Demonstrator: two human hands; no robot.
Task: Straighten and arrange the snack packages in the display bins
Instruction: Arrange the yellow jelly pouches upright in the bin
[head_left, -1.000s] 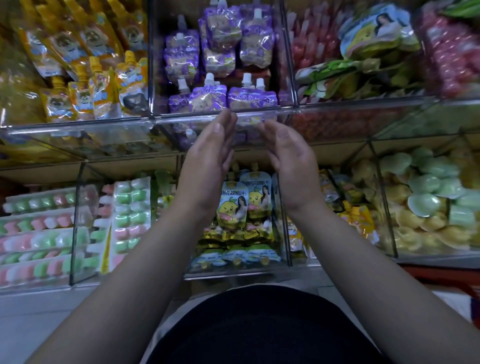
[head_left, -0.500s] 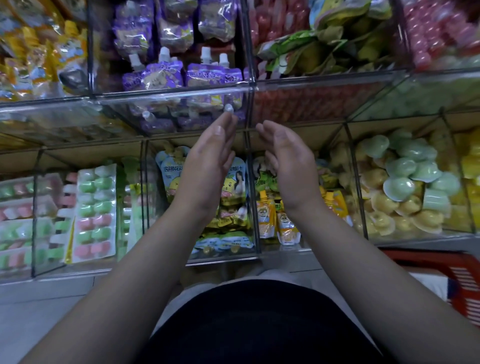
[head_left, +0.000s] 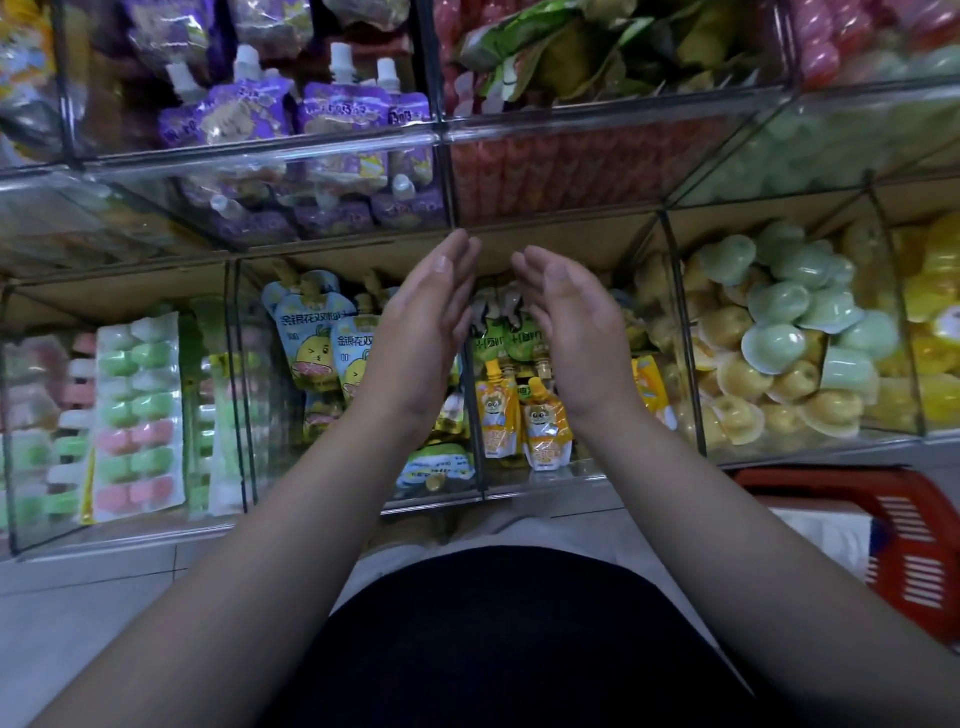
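Both left hand (head_left: 421, 338) and right hand (head_left: 576, 338) empty, straight-fingered, flanking clear acrylic divider (head_left: 479, 467) | risk: careless sweep could topple orange spouted pouches (head_left: 545, 431) beside it

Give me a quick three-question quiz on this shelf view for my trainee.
1. True or false: the left hand and right hand hold nothing.
2. Where is the red basket? A) lower right B) upper left C) between the hands
3. Fill in: the spouted pouches in the bin above the hands are ___.

Key: 1 true; 2 A; 3 purple.
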